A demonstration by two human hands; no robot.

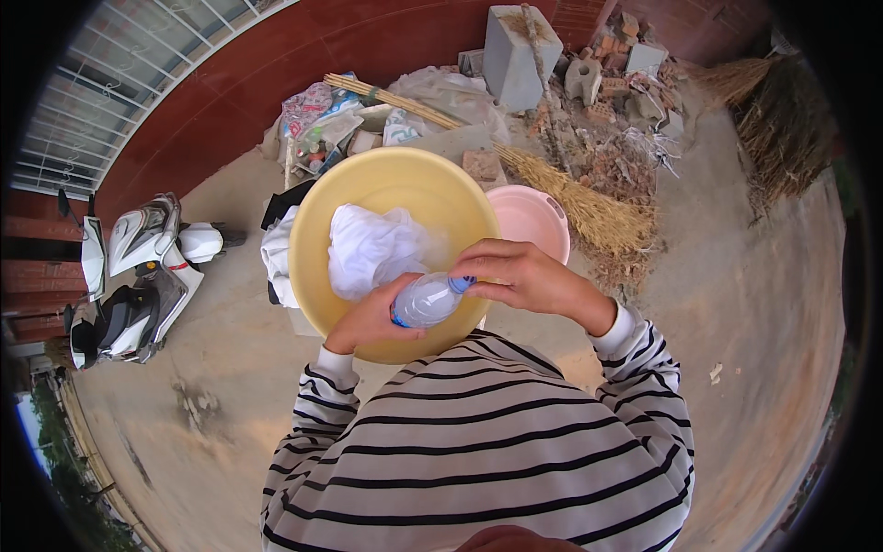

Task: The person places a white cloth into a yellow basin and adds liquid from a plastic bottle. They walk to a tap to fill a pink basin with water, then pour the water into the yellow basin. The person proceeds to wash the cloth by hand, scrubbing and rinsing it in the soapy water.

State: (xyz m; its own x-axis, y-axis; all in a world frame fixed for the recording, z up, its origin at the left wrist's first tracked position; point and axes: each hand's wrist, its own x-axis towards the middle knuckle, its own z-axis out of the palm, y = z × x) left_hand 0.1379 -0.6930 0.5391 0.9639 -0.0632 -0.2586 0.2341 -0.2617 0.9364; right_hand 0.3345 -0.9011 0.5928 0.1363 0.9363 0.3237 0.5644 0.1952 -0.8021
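Over the near side of a large yellow basin point(395, 164), my left hand point(372, 317) is wrapped round a clear plastic bottle point(428, 302) with a blue label. The bottle tilts, its neck toward the right. My right hand point(520, 279) has its fingers pinched on the blue bottle cap point(462, 283), which sits at the bottle's neck. Inside the basin lies a bunched white cloth point(372, 247), left of the bottle. Whether the cap is tight or loose, I cannot tell.
A pink basin point(529, 221) stands right behind the yellow one. White and black clothes point(279, 253) lie at its left. A straw broom point(589, 202), rubble point(607, 83) and a grey block point(520, 60) are farther back. A white scooter point(152, 276) is parked at left.
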